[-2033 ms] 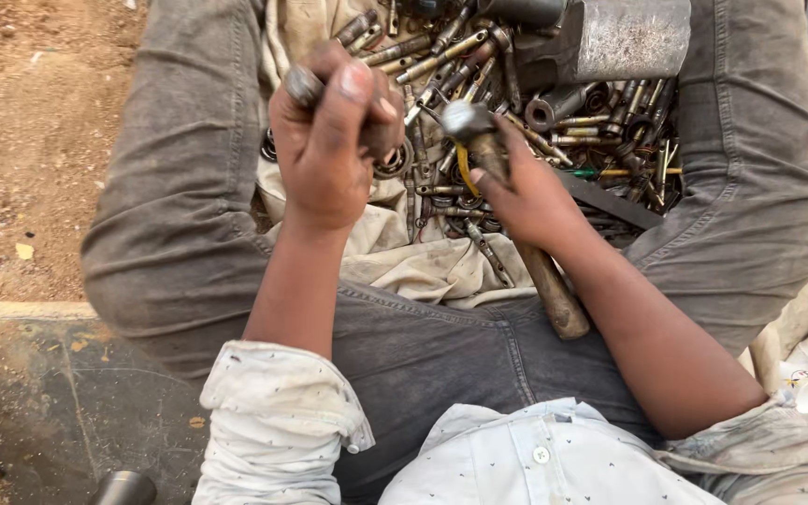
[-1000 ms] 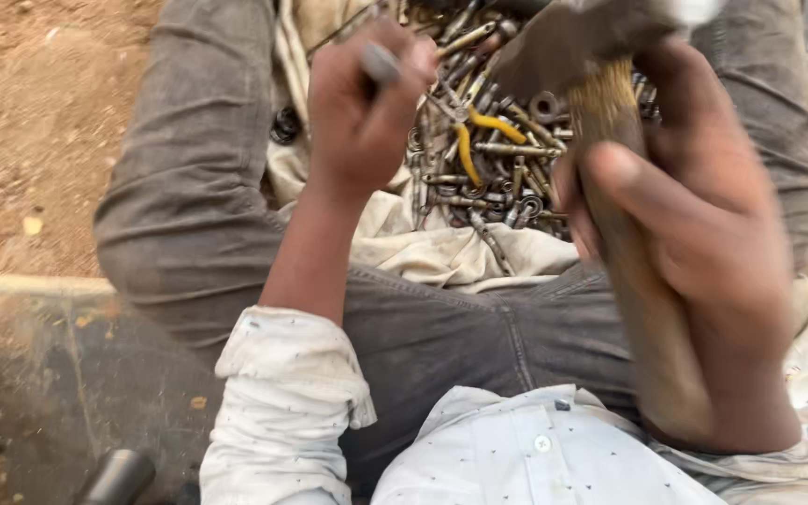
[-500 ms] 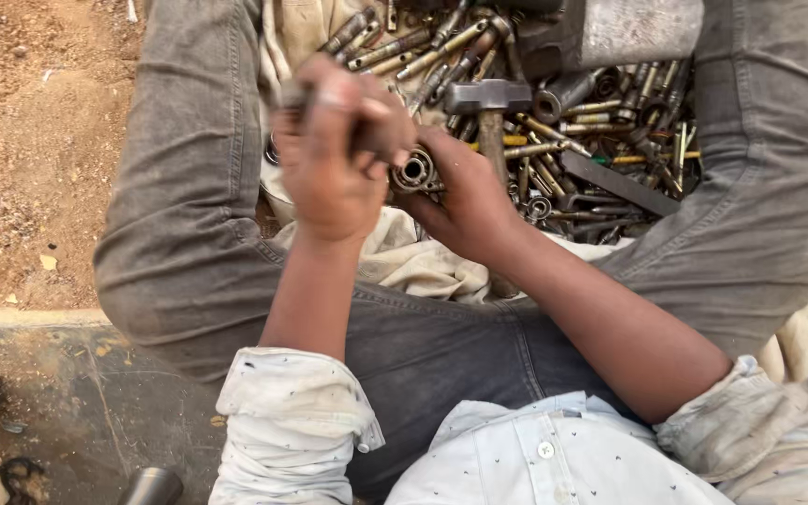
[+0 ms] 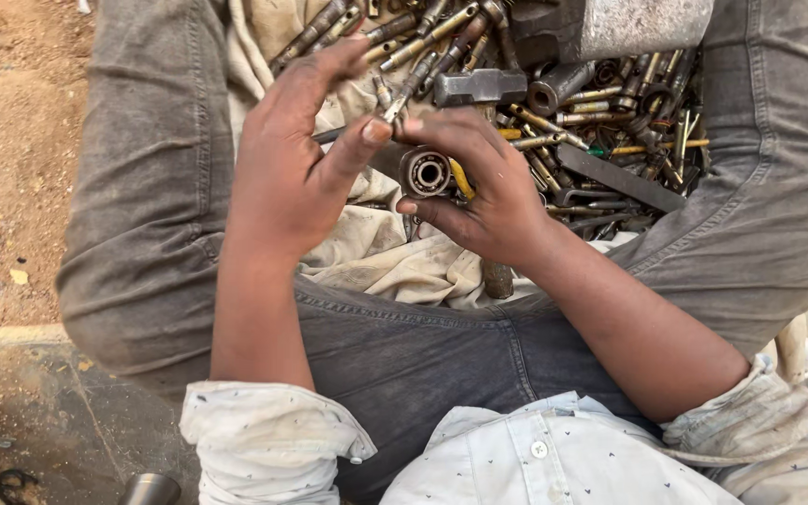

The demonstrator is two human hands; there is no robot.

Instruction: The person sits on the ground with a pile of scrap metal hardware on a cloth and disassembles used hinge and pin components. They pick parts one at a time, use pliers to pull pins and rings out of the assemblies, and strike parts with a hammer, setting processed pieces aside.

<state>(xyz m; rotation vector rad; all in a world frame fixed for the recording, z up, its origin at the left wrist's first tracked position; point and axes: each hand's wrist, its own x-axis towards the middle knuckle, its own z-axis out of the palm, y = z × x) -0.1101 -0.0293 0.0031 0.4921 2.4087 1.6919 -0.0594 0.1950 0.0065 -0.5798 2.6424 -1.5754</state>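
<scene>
Both hands meet over a lapful of rusty metal parts

The right hand (image 4: 483,201) pinches a short round socket (image 4: 425,172), its ringed open end facing up, between thumb and curled fingers. The left hand (image 4: 296,164) is loosely spread, its thumb tip touching the socket's upper rim, fingers lifted above the heap. Just beyond the socket a hammer (image 4: 479,87) lies on the pile of bolts (image 4: 600,122), its handle running under the right hand and out near the cloth's (image 4: 395,266) near edge. A flat dark bar (image 4: 621,178) lies towards the right side of the pile. A grey block (image 4: 642,23) is cut off at the top, and the socket's far end stays hidden by the fingers
</scene>
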